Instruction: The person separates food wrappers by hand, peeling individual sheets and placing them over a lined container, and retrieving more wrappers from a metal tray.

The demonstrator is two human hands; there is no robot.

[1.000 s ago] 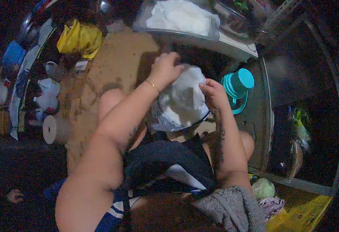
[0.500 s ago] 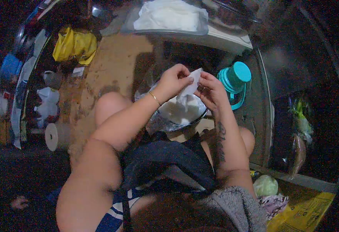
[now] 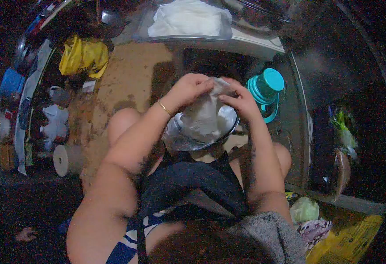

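Both my hands are closed on the upper edge of a thin, whitish, see-through sheet [image 3: 205, 115]; whether it is a plastic bag or a wrapper I cannot tell. My left hand [image 3: 192, 89] pinches its left corner, a gold bangle on the wrist. At its right side, my right hand [image 3: 242, 102] grips the edge with thumb and fingers. The sheet hangs spread over a bowl [image 3: 226, 134] between my knees, partly hiding it. White contents [image 3: 226, 118] show in the bowl, and clear plastic [image 3: 175, 134] lies around its left side.
A tray with a white cloth-like heap [image 3: 188, 20] stands at the far side. To the right is a turquoise lidded jug [image 3: 268, 86]. A yellow bag [image 3: 84, 57] and a white roll [image 3: 66, 160] lie left. A cabbage [image 3: 304, 210] sits lower right. Another person's hand or foot [image 3: 25, 234] shows lower left.
The sheet was bunched small between my fingers; now it hangs open and wider over the bowl. My left hand has shifted slightly left, and my view has moved a little.
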